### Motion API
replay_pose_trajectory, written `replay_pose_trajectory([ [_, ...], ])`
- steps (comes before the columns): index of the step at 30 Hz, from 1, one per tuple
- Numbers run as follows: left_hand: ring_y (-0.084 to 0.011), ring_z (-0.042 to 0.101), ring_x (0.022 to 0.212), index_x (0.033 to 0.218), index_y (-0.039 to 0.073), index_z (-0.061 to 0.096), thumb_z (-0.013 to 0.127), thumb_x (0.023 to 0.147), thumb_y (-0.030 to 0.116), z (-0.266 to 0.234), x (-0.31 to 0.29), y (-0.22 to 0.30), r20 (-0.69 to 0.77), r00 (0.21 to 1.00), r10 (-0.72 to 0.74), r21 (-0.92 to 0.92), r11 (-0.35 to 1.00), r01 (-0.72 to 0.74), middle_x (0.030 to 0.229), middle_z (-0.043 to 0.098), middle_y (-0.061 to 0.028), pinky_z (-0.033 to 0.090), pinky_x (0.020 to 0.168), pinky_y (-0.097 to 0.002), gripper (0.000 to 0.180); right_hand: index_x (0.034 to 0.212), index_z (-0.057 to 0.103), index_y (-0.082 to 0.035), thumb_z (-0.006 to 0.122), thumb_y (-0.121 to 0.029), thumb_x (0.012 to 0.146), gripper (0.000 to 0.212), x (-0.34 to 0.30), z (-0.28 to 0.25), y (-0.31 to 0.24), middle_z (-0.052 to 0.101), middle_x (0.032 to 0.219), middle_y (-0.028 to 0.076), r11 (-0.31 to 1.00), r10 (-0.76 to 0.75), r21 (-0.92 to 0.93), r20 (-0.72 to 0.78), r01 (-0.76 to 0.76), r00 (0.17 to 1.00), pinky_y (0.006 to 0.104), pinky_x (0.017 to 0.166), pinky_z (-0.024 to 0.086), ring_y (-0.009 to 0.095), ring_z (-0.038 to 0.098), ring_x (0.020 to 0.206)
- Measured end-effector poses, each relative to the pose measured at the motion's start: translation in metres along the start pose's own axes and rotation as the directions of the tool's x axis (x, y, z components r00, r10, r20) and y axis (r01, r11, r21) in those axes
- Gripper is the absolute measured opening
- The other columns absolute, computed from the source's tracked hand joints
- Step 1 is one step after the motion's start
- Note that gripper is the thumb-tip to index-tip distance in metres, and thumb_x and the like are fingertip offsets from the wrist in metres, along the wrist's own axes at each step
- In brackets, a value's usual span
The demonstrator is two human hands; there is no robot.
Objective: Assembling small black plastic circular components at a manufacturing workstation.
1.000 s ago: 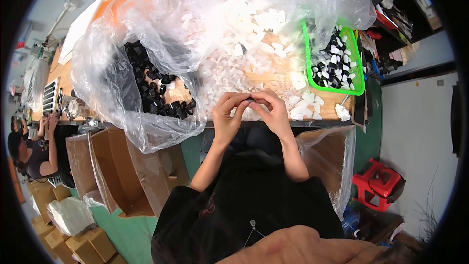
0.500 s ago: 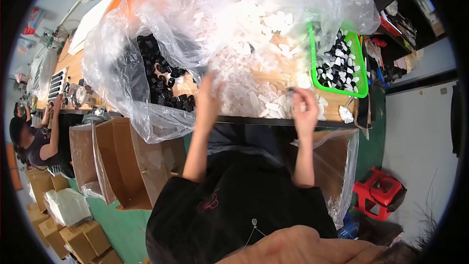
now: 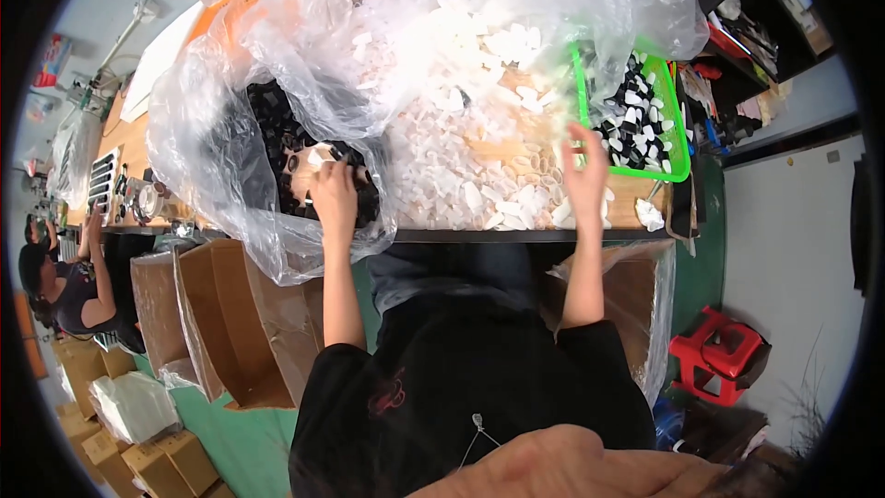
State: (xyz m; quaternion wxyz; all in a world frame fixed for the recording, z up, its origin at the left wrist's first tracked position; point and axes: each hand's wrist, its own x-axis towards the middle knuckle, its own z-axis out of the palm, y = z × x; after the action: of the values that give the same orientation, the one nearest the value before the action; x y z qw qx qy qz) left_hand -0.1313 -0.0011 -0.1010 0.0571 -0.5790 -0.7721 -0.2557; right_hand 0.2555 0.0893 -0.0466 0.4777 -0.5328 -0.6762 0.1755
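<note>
My left hand [image 3: 334, 192] reaches into a pile of small black plastic pieces [image 3: 267, 111] inside a clear plastic bag. Its fingers are bent and drawn together, and what is between them is hidden. A white piece [image 3: 319, 156] shows just beyond its fingertips. My right hand [image 3: 586, 173] is raised beside the left rim of a green basket [image 3: 684, 143], slightly blurred, with thumb and fingers apart and nothing visible in them. Joined-looking black and white pieces [image 3: 638, 115] lie in the basket. Loose white, tongue-shaped pieces [image 3: 470, 194] spread between my hands.
A large clear plastic sheet [image 3: 415, 0] covers the back of the table. Open cardboard boxes [image 3: 240, 332] stand below at left. A red stool [image 3: 719, 355] is on the floor at right. Another person [image 3: 78, 290] works at the far left.
My left hand has moved left from the white pieces into the black pile. My right hand has risen toward the basket; the small dark piece at its fingertips no longer shows.
</note>
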Motion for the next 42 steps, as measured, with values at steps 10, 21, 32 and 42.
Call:
replay_pose_trajectory([
  [10, -0.0218, 0.065, 0.080, 0.101, 0.000, 0.071, 0.064, 0.094, 0.007, -0.026, 0.003, 0.046, -0.164, 0.967, -0.194, -0.532, 0.843, 0.079, 0.098, 0.066, -0.0088, 0.053, 0.076, -0.0320, 0.012, 0.099, 0.066, -0.003, 0.058, 0.003, 0.084, 0.018, 0.018, 0.104, 0.011, 0.064, 0.096, 0.014, 0.997, -0.081, 0.002, 0.227, 0.083, 0.970, 0.0412, 0.085, 0.049, 0.035, 0.059, 0.097],
  [21, -0.0247, 0.067, 0.101, 0.122, -0.004, 0.061, 0.056, 0.095, -0.002, -0.023, -0.008, 0.113, 0.502, 0.861, -0.081, -0.799, -0.424, 0.426, 0.112, 0.065, -0.0101, 0.055, 0.095, -0.0376, 0.028, 0.111, 0.061, -0.003, 0.066, -0.002, 0.082, 0.030, 0.056, 0.092, 0.035, 0.063, 0.108, 0.018, 0.872, -0.049, -0.475, 0.159, 0.120, 0.986, 0.0417, 0.077, 0.052, 0.033, 0.064, 0.094],
  [32, -0.0193, 0.065, 0.105, 0.122, -0.001, 0.060, 0.065, 0.091, 0.000, -0.004, -0.017, 0.149, 0.547, 0.837, 0.000, -0.742, -0.463, 0.485, 0.115, 0.066, -0.0105, 0.055, 0.096, -0.0362, 0.031, 0.097, 0.066, 0.002, 0.071, -0.001, 0.086, 0.013, -0.021, 0.060, -0.101, 0.071, 0.102, 0.011, 0.914, -0.041, 0.405, 0.070, 0.009, 0.997, 0.0273, 0.078, 0.053, 0.017, 0.067, 0.087],
  [42, -0.0181, 0.064, 0.104, 0.119, -0.002, 0.062, 0.064, 0.091, -0.006, -0.014, -0.015, 0.155, 0.448, 0.894, -0.016, -0.834, -0.366, 0.412, 0.114, 0.064, -0.0091, 0.056, 0.094, -0.0347, 0.029, 0.096, 0.066, 0.000, 0.074, 0.002, 0.081, 0.017, -0.022, 0.061, -0.108, 0.071, 0.102, 0.013, 0.953, -0.162, 0.268, 0.057, 0.142, 0.985, 0.0313, 0.078, 0.054, 0.024, 0.069, 0.088],
])
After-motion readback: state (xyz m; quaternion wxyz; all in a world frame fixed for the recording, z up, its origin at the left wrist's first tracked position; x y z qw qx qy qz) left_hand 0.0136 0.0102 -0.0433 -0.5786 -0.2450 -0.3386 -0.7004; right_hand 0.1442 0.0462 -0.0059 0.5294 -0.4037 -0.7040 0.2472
